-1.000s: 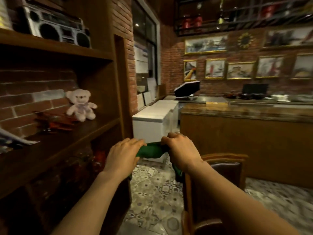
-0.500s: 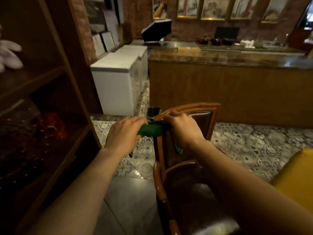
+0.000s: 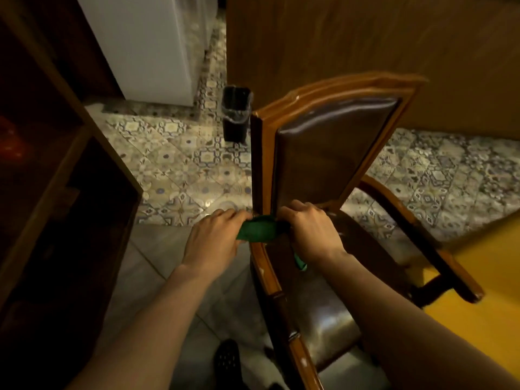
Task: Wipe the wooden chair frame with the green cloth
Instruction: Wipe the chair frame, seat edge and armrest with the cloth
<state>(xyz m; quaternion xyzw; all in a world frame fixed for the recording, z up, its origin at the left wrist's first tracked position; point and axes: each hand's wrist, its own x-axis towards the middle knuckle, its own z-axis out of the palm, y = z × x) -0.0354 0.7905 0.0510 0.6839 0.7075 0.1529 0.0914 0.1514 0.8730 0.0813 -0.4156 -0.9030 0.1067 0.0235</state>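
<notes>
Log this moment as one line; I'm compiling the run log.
phase: wiping | left hand: shut on green cloth | right hand: shut on green cloth | cloth: at base of chair frame upright

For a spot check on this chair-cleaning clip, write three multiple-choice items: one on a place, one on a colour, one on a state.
1. Where is the green cloth?
A. on the floor
B. at the base of the chair frame's left back post
C. on the backrest's top rail

2. What colour is the small bin?
A. white
B. red
C. black

3. How is the cloth held?
A. by the left hand and the right hand, one at each end
B. by one hand only
C. lying loose, untouched

Answers: 1 B, it sits where post meets seat rail; 2 C, the bin beside the chair is black; 3 A, both hands' fingers close on it.
</notes>
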